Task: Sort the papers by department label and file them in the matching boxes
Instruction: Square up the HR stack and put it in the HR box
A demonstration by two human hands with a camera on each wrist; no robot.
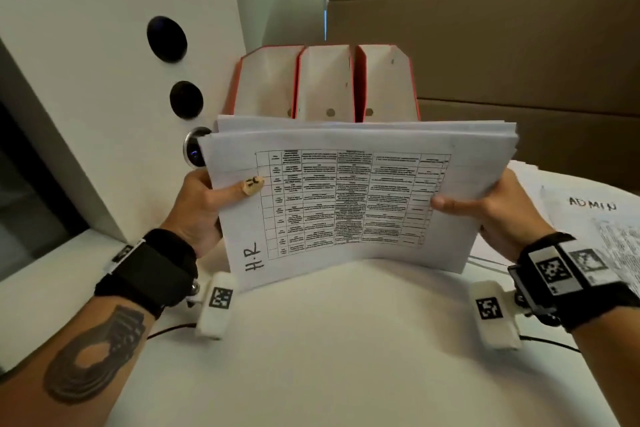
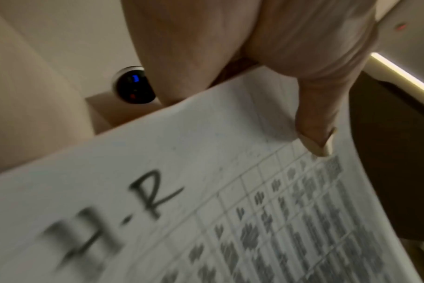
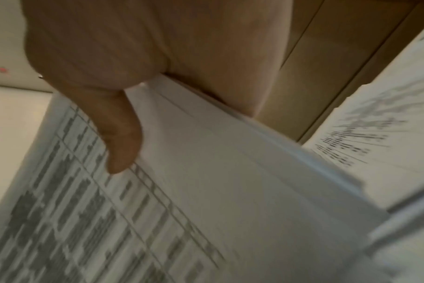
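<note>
A thick stack of white papers (image 1: 346,201) stands on its long edge on the white table (image 1: 329,340). Its front sheet carries a printed grid and the handwritten label "H.R" (image 1: 252,256) (image 2: 114,216). My left hand (image 1: 204,204) grips the stack's left side, thumb (image 2: 315,124) on the front sheet. My right hand (image 1: 485,208) grips the right side, thumb (image 3: 121,137) across the front. Behind the stack stand three red file boxes (image 1: 325,83) side by side, their open sides toward me.
Another pile of papers (image 1: 595,218) labelled "ADMIN" lies flat on the table at the right. A white cabinet (image 1: 86,80) with round black dials (image 1: 166,38) rises on the left. Brown panelling (image 1: 502,28) fills the back right.
</note>
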